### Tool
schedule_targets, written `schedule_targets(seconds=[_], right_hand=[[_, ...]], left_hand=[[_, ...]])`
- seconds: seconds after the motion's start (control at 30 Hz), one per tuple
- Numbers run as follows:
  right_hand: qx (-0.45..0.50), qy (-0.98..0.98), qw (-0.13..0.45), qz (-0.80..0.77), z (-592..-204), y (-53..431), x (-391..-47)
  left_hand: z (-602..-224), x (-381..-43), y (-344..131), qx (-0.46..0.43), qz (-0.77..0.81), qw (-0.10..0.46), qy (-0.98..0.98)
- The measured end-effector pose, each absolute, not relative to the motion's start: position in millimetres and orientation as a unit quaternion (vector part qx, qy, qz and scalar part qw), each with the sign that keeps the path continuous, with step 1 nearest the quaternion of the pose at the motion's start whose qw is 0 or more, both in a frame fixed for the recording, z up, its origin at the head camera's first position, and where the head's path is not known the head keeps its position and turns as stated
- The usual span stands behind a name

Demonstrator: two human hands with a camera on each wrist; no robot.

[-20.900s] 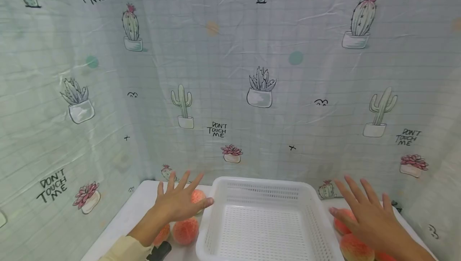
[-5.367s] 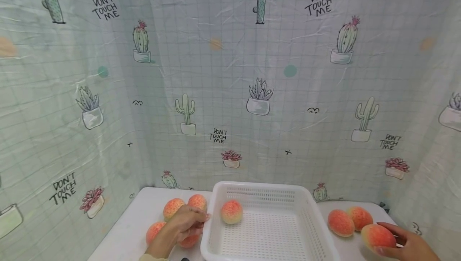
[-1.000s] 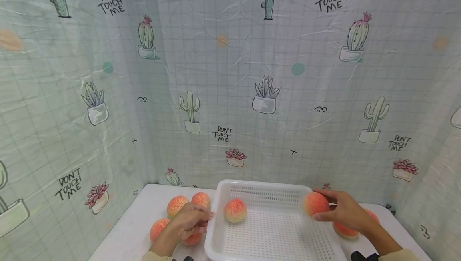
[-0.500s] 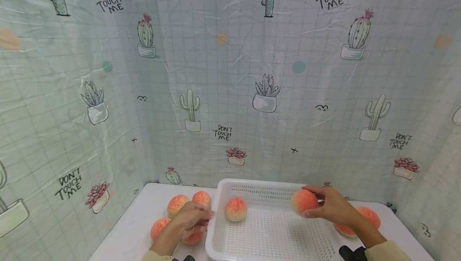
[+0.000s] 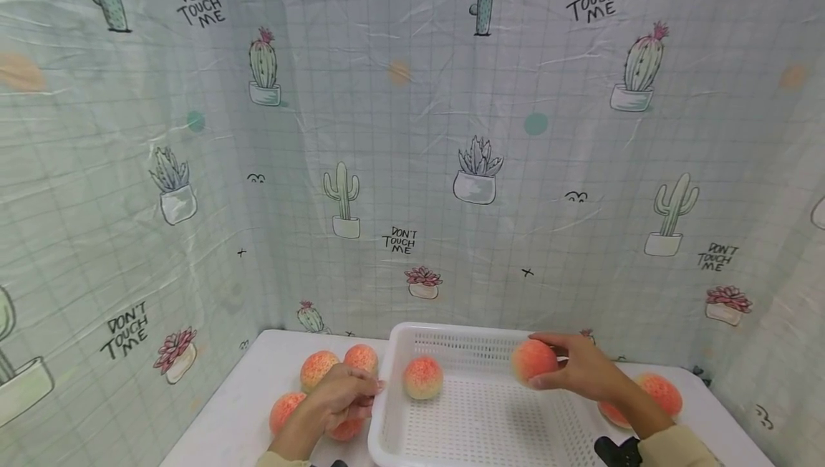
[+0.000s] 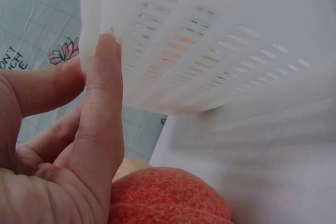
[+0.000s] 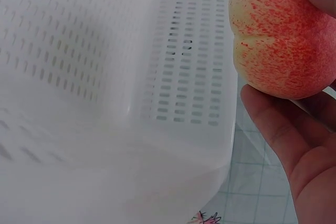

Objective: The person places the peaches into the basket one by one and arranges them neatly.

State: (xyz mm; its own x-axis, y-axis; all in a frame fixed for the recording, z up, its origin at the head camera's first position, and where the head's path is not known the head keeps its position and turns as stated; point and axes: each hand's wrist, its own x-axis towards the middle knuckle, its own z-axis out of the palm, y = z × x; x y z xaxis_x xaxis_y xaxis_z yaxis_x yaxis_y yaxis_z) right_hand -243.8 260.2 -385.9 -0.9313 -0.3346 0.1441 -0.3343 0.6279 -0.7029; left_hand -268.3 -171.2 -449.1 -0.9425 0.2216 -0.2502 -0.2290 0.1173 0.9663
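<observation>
My right hand point(image 5: 583, 369) holds a peach point(image 5: 535, 362) between thumb and fingers above the right part of the white plastic basket point(image 5: 376, 417). In the right wrist view, the red-flecked peach point(image 7: 281, 38) appears beside the basket's slotted wall. My left hand point(image 5: 341, 395) pinches the basket's left rim; in the left wrist view, its fingertips meet the rim point(image 6: 92, 19). Another peach point(image 5: 422, 378) sits inside the basket, near its left wall. Below the left hand a red peach point(image 6: 170, 198) shows close up.
Left of the basket, several peaches lie on the white table point(image 5: 213, 410), among them a far peach point(image 5: 360, 359) and a left peach point(image 5: 286, 411). Two peaches point(image 5: 660, 394) lie to the right, partly behind the right forearm. A cactus-print sheet point(image 5: 451, 130) surrounds the table.
My right hand has carried the peach leftward from the basket's right rim to over its inside. The left hand has stayed at the left rim.
</observation>
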Motion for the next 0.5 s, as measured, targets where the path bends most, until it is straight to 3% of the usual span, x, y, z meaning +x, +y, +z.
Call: schedule_targets(seconds=[0.5], right_hand=[[-0.199,0.9,-0.011,-0.388,-392,243,-252]], left_hand=[[-452,-270,-172,0.0,0.669,0.168,0.724]])
